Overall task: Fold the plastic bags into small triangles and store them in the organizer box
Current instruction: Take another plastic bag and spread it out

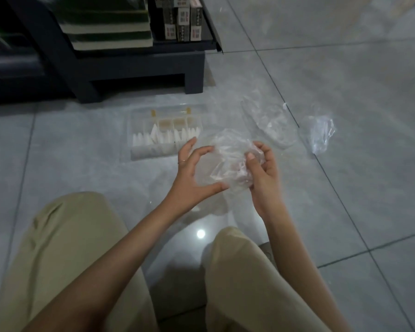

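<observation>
**Clear bag bunched in the right hand, box waiting on the floor**

The film was see-through and crumpled, so its edges were hard to trace. Where the plastic bag ended against the grey floor could not be told. The right hand gripped it. The thumb was laid over the bunched film and the fingers curled behind it, mostly hidden by the plastic. The left hand, with a thin ring on one finger, was arched in a wide C facing the bag. Its fingers were curved and its thumb tip lay at the bag's lower edge. Whether it actually pinched the film could not be told. Both forearms reached forward over knees in beige trousers at 6 and 7 o'clock.

At 10 o'clock from the hands, the clear organizer box lay on the floor, near the left fingertips. White folded triangles stood in a row in its compartments. Its far cells held something yellowish, too blurred to name. At 1 and 2 o'clock, two more loose bags lay crumpled on the tiles, well apart from the box. A dark shelf unit stood at 11 o'clock, its top cut off by the frame.
</observation>
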Tool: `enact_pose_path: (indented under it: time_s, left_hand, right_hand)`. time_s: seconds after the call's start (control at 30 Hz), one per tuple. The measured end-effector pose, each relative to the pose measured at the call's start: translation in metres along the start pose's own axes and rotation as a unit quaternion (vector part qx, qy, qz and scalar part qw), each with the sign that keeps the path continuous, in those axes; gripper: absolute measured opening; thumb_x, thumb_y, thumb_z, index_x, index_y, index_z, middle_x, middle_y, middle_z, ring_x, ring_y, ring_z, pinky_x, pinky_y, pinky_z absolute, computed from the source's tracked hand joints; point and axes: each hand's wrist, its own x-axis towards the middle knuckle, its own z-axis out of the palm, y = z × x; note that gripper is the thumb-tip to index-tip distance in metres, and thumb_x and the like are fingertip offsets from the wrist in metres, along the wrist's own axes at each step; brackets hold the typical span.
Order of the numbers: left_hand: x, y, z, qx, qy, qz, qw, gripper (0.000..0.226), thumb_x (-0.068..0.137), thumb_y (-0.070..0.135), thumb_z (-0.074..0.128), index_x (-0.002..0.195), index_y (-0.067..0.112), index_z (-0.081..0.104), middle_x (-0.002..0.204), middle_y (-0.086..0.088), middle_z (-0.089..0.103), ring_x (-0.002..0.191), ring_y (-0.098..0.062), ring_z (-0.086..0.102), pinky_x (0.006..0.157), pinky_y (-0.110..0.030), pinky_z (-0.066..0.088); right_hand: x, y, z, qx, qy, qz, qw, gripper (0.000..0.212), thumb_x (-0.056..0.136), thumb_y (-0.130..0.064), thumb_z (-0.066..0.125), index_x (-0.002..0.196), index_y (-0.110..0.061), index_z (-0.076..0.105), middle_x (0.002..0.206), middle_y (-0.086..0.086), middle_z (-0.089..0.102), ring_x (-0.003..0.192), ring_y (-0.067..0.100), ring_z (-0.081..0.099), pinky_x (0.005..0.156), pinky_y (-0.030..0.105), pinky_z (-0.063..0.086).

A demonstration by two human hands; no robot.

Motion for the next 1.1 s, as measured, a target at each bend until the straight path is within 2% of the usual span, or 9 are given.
enact_pose_path:
  time_s: [0.07,0.13,0.2,0.4,0.63,0.73,0.9,1.0,1.1]
  left_hand:
    - [-0.001,-0.001,-0.001,0.027,0.020,0.027,0.999,0.094,0.059,0.068,0.072,0.135,0.045,0.022,0.153,0.006,0.003,0.140,0.011,0.002,0.110,-0.005,0.013]
    - [-0.001,-0.001,0.000,-0.009,0.025,0.034,0.999,0.097,0.066,0.078,0.062,0.138,0.043,0.009,0.152,0.009,0.002,0.146,-0.003,0.001,0.117,-0.019,0.013]
    - [-0.002,0.004,0.004,-0.047,0.043,0.027,0.998,0.079,0.071,0.072,0.062,0.130,0.038,0.021,0.144,0.015,0.011,0.144,-0.010,0.011,0.117,-0.024,0.018]
    - [-0.004,0.018,0.011,-0.058,0.122,0.006,0.991,0.015,0.085,0.021,0.066,0.095,0.021,0.055,0.109,0.007,0.055,0.106,0.002,0.053,0.093,-0.010,0.038]
    - [-0.005,0.018,-0.006,-0.146,0.135,-0.042,0.979,0.029,0.079,-0.004,0.073,0.088,0.020,0.061,0.101,0.008,0.064,0.095,0.004,0.063,0.084,-0.014,0.048]
    - [-0.003,0.020,-0.011,-0.142,0.150,-0.029,0.978,0.027,0.077,-0.007,0.073,0.081,0.018,0.064,0.105,0.005,0.064,0.096,0.004,0.063,0.084,-0.013,0.048]
    - [-0.008,0.027,-0.017,-0.069,0.188,0.012,0.980,0.015,0.082,-0.002,0.070,0.085,0.013,0.070,0.110,0.000,0.066,0.101,0.005,0.061,0.081,-0.010,0.046]
    - [-0.021,0.027,-0.015,-0.029,0.174,0.023,0.984,0.015,0.084,0.002,0.069,0.084,0.017,0.069,0.106,0.009,0.066,0.099,0.007,0.061,0.080,-0.007,0.044]
    - [-0.025,0.026,-0.010,-0.012,0.136,0.033,0.990,0.014,0.086,0.000,0.066,0.088,0.014,0.071,0.104,0.005,0.067,0.098,0.003,0.062,0.082,-0.008,0.044]
  right_hand:
    - [0.000,0.001,-0.001,-0.019,0.002,-0.010,1.000,0.025,0.097,-0.016,0.053,0.117,-0.030,0.052,0.090,0.001,0.063,0.085,0.022,0.059,0.075,0.033,0.052]
    - [-0.002,0.003,0.001,-0.003,0.009,-0.002,1.000,0.026,0.099,-0.014,0.050,0.119,-0.031,0.049,0.090,-0.002,0.064,0.085,0.019,0.061,0.075,0.033,0.053]
    - [-0.005,0.005,0.007,0.016,0.020,-0.002,1.000,0.029,0.101,-0.010,0.045,0.123,-0.029,0.046,0.093,-0.003,0.065,0.086,0.015,0.062,0.076,0.030,0.053]
    - [-0.015,0.009,0.022,-0.024,0.015,-0.018,0.999,0.039,0.094,-0.016,0.053,0.128,-0.031,0.042,0.094,0.007,0.056,0.076,0.017,0.054,0.071,0.029,0.048]
    - [-0.014,-0.002,0.024,-0.051,0.014,-0.014,0.999,0.038,0.087,-0.024,0.064,0.123,-0.022,0.053,0.109,0.013,0.068,0.093,0.025,0.068,0.080,0.032,0.055]
    - [-0.008,-0.009,0.021,-0.092,0.018,-0.009,0.996,0.035,0.090,-0.017,0.066,0.123,-0.017,0.055,0.092,0.005,0.073,0.083,0.019,0.070,0.077,0.031,0.057]
    - [-0.007,-0.015,0.015,-0.323,-0.016,-0.008,0.946,0.055,0.091,-0.054,0.055,0.133,-0.019,0.050,0.101,-0.009,0.062,0.082,-0.005,0.060,0.073,0.012,0.044]
    - [-0.009,-0.021,0.014,-0.359,-0.075,-0.054,0.929,0.069,0.086,-0.045,0.066,0.144,-0.035,0.030,0.124,-0.015,0.046,0.107,-0.007,0.047,0.081,-0.001,0.036]
    - [-0.007,-0.022,0.014,-0.325,-0.186,-0.086,0.923,0.067,0.089,-0.024,0.069,0.144,-0.033,0.031,0.128,-0.027,0.044,0.112,-0.009,0.049,0.099,0.007,0.035]
